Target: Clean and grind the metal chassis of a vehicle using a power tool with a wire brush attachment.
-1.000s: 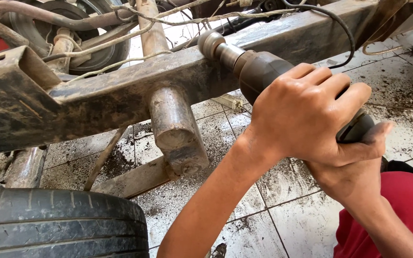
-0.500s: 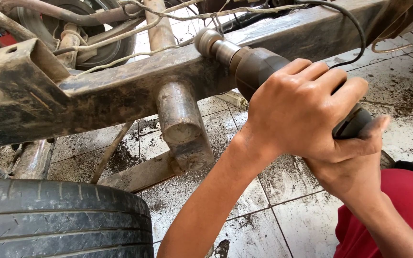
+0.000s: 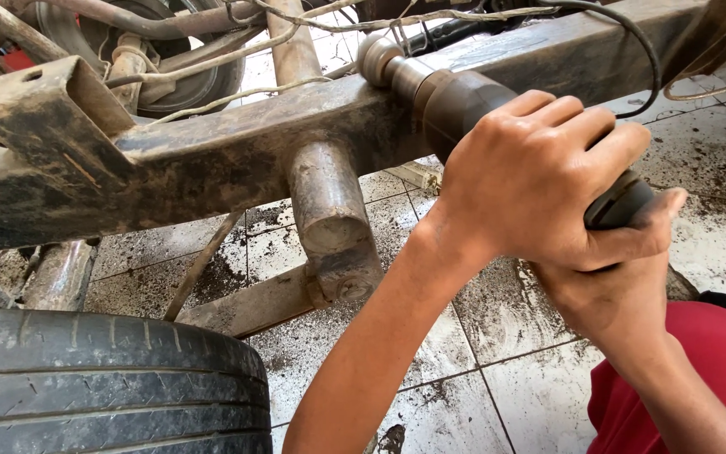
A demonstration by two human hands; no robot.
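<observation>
since a second ago little has shifted: the left hand (image 3: 539, 176) stays wrapped over the dark cylindrical power tool (image 3: 464, 101) and the right hand (image 3: 619, 277) cups its rear end (grip closed on both), nose against the rusty frame rail (image 3: 212, 160).

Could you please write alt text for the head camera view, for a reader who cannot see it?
Two bare hands, left hand over right hand, grip a dark cylindrical power tool pressed against a rusty vehicle frame beam. A black tyre lies lower left on a dirty tiled floor.
</observation>
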